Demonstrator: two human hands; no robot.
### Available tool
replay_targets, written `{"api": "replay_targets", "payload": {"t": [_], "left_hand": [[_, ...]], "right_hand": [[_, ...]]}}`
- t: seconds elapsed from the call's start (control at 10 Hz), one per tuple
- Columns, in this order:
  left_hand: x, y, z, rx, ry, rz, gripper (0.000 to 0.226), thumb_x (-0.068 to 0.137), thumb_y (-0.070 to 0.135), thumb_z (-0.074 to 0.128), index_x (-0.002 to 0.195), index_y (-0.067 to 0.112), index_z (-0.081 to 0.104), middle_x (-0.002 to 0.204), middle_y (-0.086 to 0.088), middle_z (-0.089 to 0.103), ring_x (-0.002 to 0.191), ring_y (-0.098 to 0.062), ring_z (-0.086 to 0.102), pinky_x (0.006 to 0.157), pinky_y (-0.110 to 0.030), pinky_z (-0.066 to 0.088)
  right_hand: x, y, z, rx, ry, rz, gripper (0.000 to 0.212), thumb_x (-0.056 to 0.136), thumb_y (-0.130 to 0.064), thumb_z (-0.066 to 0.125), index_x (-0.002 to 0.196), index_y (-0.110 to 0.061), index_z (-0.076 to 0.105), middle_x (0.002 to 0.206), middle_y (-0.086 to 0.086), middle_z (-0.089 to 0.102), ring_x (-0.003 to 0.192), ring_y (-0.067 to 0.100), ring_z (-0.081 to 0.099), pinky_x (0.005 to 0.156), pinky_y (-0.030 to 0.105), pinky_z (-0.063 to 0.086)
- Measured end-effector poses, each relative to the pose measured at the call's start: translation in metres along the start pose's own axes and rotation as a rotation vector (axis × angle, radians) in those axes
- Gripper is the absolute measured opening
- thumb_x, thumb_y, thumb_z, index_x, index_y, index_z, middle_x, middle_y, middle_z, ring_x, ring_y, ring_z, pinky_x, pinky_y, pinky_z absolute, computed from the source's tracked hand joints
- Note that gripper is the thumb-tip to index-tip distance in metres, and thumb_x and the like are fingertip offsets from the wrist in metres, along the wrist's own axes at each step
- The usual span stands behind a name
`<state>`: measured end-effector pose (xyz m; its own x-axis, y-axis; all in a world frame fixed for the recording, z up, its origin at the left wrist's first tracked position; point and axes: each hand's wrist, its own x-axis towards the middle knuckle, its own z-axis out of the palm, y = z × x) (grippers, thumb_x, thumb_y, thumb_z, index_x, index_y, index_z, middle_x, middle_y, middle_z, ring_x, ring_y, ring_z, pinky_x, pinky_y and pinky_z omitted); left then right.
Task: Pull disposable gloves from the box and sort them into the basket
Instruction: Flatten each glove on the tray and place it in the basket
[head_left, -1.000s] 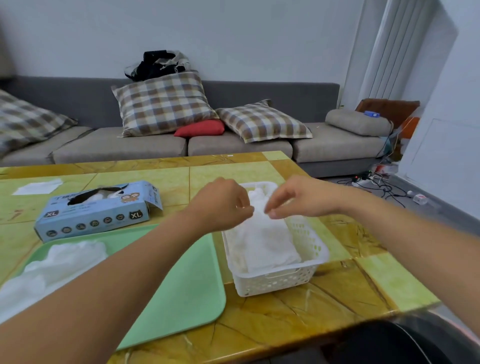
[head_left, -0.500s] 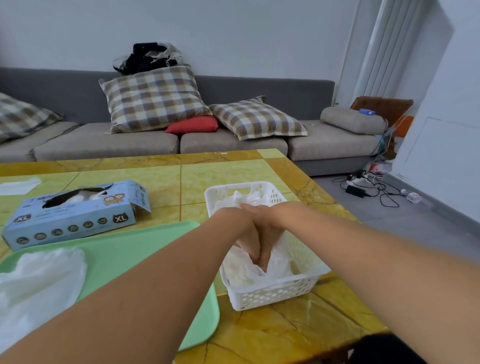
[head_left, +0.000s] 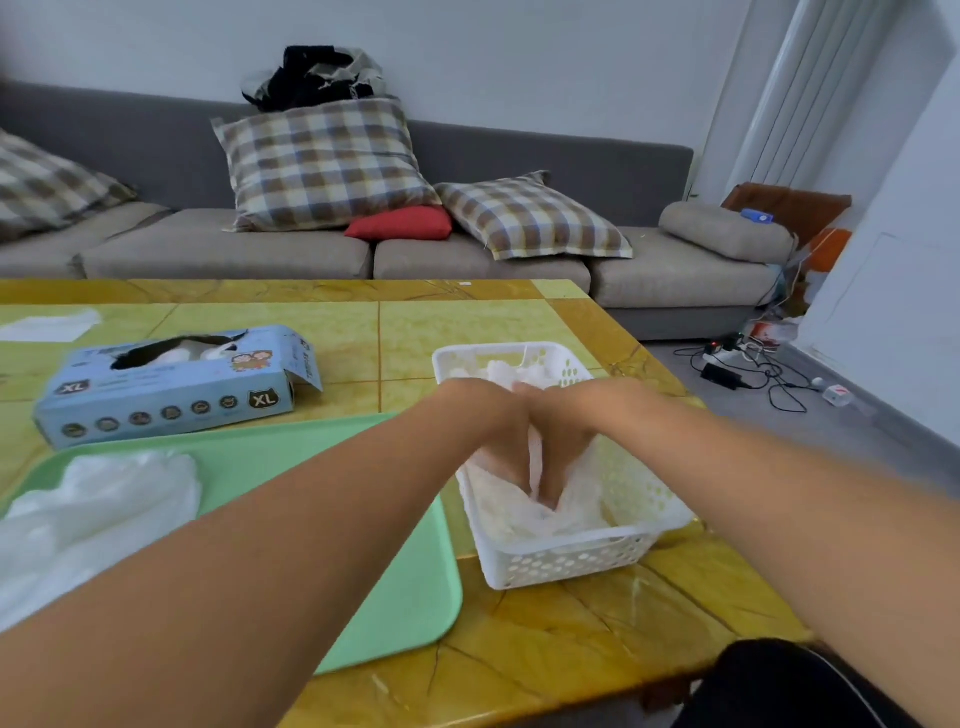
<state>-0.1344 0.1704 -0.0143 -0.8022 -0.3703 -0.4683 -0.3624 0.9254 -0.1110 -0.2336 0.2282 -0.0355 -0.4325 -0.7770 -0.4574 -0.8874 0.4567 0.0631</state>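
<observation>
Paper sheet (head_left: 49, 325): white, at the far left of the worktop, cut by the frame edge.
Loose gloves (head_left: 98, 506): a clear crumpled heap on the near left of the tray, running out of frame; single gloves cannot be told apart.
Tray (head_left: 311, 457): pale green, lying flat, its near left part hidden under the left forearm.
Glove box (head_left: 171, 384): light blue, marked XL, lying behind the tray, end flap open on its right side; a white glove shows in the dark top slot, other print too blurred to read.
Left hand (head_left: 501, 441): plunged into the basket, fingers pointing down into the gloves; their tips are buried and blurred, so I cannot tell whether they grip anything.
Basket (head_left: 571, 558): white, perforated, just right of the tray, filled with clear gloves.
Gloves in basket (head_left: 519, 519): a filmy pile around both hands; its count is not legible.
Right hand (head_left: 563, 444): pressed against the left one inside the basket, fingers down in the pile; grip likewise impossible to tell.
Worktop (head_left: 545, 634): yellow-green marbled slabs with brown bands.
Room: grey sofa (head_left: 218, 249) behind with checked cushions and a red cushion (head_left: 400, 223); cables (head_left: 748, 366) on the grey floor at right; a dark shape at the lower right corner is cut off.
</observation>
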Motion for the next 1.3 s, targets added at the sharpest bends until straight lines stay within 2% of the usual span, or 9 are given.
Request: {"api": "replay_targets", "payload": {"t": [0.2,0.3,0.4,0.5,0.6,0.8,1.0,1.2,1.3], "left_hand": [[-0.082,-0.107,0.007,-0.225,0.523,0.122,0.057,0.084,0.036,0.078,0.135,0.021,0.060,0.129,0.002,0.061,0.107,-0.017,0.058,0.085,-0.024,0.042],[-0.122,-0.186,0.053,-0.307,0.526,-0.052,0.037,0.083,0.027,0.079,0.118,0.021,0.070,0.111,0.003,0.066,0.091,-0.014,0.057,0.076,-0.023,0.037],[-0.155,-0.247,0.121,-0.415,0.465,-0.198,0.039,0.081,0.024,0.082,0.117,0.019,0.069,0.118,-0.001,0.066,0.085,-0.010,0.054,0.075,-0.023,0.040],[-0.176,-0.274,0.162,-0.474,0.462,-0.261,0.042,0.082,0.027,0.082,0.120,0.021,0.067,0.119,-0.001,0.064,0.084,-0.010,0.053,0.066,-0.020,0.039],[-0.194,-0.292,0.179,-0.608,0.465,-0.242,0.050,0.077,0.040,0.085,0.121,0.030,0.063,0.118,0.004,0.060,0.092,-0.012,0.060,0.075,-0.019,0.047],[-0.191,-0.295,0.192,-0.601,0.253,-0.150,0.091,0.062,0.051,0.091,0.140,0.044,0.045,0.132,0.018,0.049,0.119,-0.008,0.052,0.102,-0.031,0.045],[-0.169,-0.305,0.191,-0.586,0.229,-0.161,0.110,0.062,0.038,0.095,0.147,0.036,0.026,0.128,0.009,0.049,0.114,-0.016,0.055,0.095,-0.031,0.049],[-0.159,-0.304,0.191,-0.499,0.242,-0.221,0.080,0.078,0.040,0.084,0.143,0.037,0.037,0.126,0.006,0.035,0.114,-0.020,0.047,0.098,-0.034,0.045],[-0.164,-0.299,0.185,-0.384,0.262,-0.277,0.089,0.073,0.040,0.085,0.145,0.038,0.031,0.130,0.006,0.030,0.131,-0.024,0.034,0.108,-0.043,0.039]], "right_hand": [[-0.047,-0.072,-0.076,-0.039,0.296,-0.165,0.068,0.076,-0.047,0.084,0.132,-0.018,0.061,0.122,0.003,0.067,0.110,0.027,0.063,0.094,0.041,0.052],[-0.044,-0.165,-0.060,0.094,0.323,-0.465,0.045,0.083,-0.043,0.079,0.122,-0.021,0.069,0.111,-0.004,0.070,0.100,0.018,0.065,0.089,0.036,0.054],[-0.023,-0.237,-0.025,0.232,0.258,-0.633,0.035,0.089,-0.033,0.075,0.121,-0.022,0.070,0.114,-0.003,0.070,0.097,0.013,0.066,0.088,0.031,0.054],[-0.007,-0.268,-0.004,0.226,0.276,-0.702,0.047,0.086,-0.039,0.078,0.128,-0.022,0.066,0.125,0.000,0.066,0.104,0.016,0.063,0.085,0.027,0.048],[0.001,-0.285,0.013,0.085,0.249,-0.704,0.054,0.076,-0.048,0.084,0.122,-0.025,0.069,0.121,-0.005,0.064,0.106,0.015,0.059,0.086,0.028,0.046],[0.006,-0.264,0.018,0.169,0.240,-0.736,0.013,0.091,-0.024,0.073,0.099,-0.015,0.079,0.100,-0.006,0.076,0.091,0.011,0.068,0.087,0.030,0.052],[0.008,-0.221,0.011,0.258,0.143,-0.746,0.014,0.097,-0.022,0.066,0.096,-0.016,0.078,0.087,-0.011,0.075,0.077,0.007,0.065,0.076,0.027,0.050],[0.001,-0.195,-0.002,0.114,-0.204,-0.748,0.015,0.099,-0.019,0.061,0.088,-0.015,0.071,0.078,-0.003,0.064,0.071,0.008,0.053,0.078,0.031,0.048],[-0.006,-0.182,-0.010,0.526,-0.402,-0.731,0.018,0.100,-0.008,0.055,0.099,0.006,0.067,0.089,0.006,0.064,0.087,0.014,0.060,0.089,0.034,0.053]]}}
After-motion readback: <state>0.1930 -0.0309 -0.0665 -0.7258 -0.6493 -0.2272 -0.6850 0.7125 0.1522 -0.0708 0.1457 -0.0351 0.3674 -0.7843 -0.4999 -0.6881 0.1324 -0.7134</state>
